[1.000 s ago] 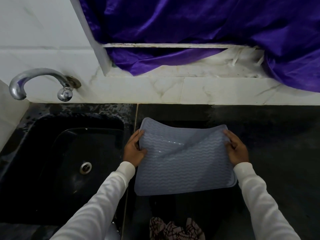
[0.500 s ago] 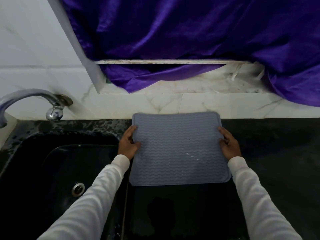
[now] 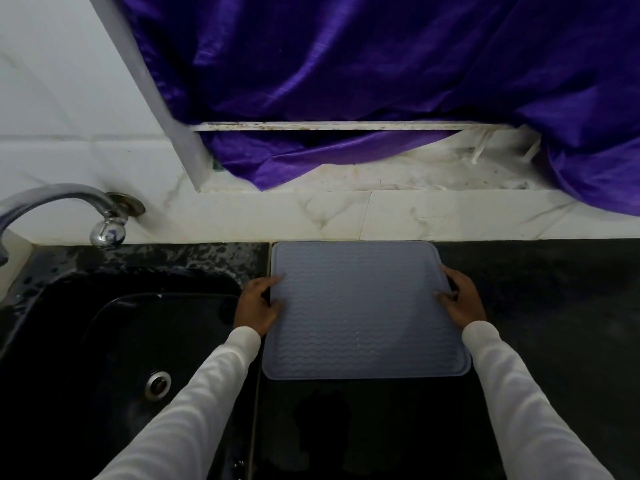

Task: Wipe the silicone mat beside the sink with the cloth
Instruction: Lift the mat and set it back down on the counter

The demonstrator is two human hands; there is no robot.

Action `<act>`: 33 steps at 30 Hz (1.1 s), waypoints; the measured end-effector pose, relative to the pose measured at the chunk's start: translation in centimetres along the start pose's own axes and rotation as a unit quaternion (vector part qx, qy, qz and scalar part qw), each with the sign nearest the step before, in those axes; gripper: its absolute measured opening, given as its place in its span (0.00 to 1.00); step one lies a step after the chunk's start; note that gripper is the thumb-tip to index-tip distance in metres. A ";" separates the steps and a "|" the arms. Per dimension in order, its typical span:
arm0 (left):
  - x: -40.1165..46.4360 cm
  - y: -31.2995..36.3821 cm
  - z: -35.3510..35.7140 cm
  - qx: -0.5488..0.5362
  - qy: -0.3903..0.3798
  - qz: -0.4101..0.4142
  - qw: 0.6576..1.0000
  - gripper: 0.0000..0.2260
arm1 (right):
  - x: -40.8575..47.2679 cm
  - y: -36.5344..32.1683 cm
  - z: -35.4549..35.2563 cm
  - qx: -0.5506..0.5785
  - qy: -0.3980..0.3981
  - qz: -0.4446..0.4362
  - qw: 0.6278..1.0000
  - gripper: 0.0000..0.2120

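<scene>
Head view: the grey silicone mat (image 3: 363,313) is seen lying flat on the dark counter (image 3: 554,306), just right of the black sink (image 3: 114,341), with its far edge set against the foot of the pale marbled wall ledge (image 3: 346,216). The mat is held at both side edges. The left hand (image 3: 258,304) is placed at the left edge, fingers laid onto the ribbed surface and thumb towards the rim; whether the edge is pinched or only pressed cannot be told. The right hand (image 3: 460,299) is placed at the right edge in the same way, its fingertips resting on the raised border, and a firm clamp cannot be confirmed there either. No cloth is seen in this view, and nothing is held in either hand apart from the mat. A few small pale specks or droplets are seen on the wavy ribs near the middle, so the surface is judged not yet wiped. A metal tap (image 3: 69,209) is fixed on the wall to the far left, above the sink, and purple fabric (image 3: 381,81) is draped across the far side above the ledge. As a judgement, only the positioning of the mat is complete: the cloth is yet to be fetched, and the wiping itself, which is the whole of the task, is left to be done.
</scene>
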State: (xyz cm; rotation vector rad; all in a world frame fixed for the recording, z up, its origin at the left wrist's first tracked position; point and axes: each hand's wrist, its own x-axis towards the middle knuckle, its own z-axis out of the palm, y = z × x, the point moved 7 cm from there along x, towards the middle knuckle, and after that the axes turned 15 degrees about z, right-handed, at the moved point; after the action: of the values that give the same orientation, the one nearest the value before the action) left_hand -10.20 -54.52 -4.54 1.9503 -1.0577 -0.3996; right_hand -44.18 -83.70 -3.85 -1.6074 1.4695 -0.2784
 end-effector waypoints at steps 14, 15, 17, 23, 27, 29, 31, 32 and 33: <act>-3.5 1.1 0.7 0.135 -0.016 -0.010 0.991 0.28 | -2.9 1.3 -0.2 -0.066 0.080 0.026 0.994 0.19; -3.5 1.0 0.7 0.132 -0.007 -0.024 0.991 0.28 | -2.6 1.1 0.0 -0.066 0.080 0.022 0.994 0.20; -3.5 0.8 0.7 0.126 0.003 -0.049 0.991 0.28 | -2.1 1.0 0.4 -0.066 0.085 0.016 0.994 0.20; -2.5 0.6 0.8 0.145 -0.013 -0.048 0.988 0.23 | -1.3 1.5 0.6 -0.058 0.095 0.026 0.993 0.21; -2.9 0.1 0.9 0.132 -0.034 -0.072 0.988 0.26 | -1.0 1.6 0.8 -0.056 0.085 0.018 0.995 0.21; -3.0 -0.1 1.0 0.149 -0.062 -0.053 0.985 0.26 | -1.4 1.3 1.1 -0.071 0.087 -0.001 0.994 0.21; -3.4 0.2 1.0 0.155 -0.085 -0.044 0.983 0.26 | -1.9 1.0 1.2 -0.097 0.096 -0.016 0.991 0.20; -3.6 0.2 0.9 0.160 -0.090 -0.044 0.982 0.26 | -2.2 0.9 1.3 -0.117 0.096 -0.028 0.988 0.19; -4.0 0.2 0.9 0.168 -0.096 -0.042 0.980 0.25 | -2.6 0.9 1.4 -0.132 0.094 -0.031 0.986 0.19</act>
State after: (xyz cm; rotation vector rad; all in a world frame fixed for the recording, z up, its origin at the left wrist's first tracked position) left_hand -13.21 -51.88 -5.40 2.2972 -1.2309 -0.4884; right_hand -44.49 -80.68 -4.30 -1.8838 1.6561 -0.2876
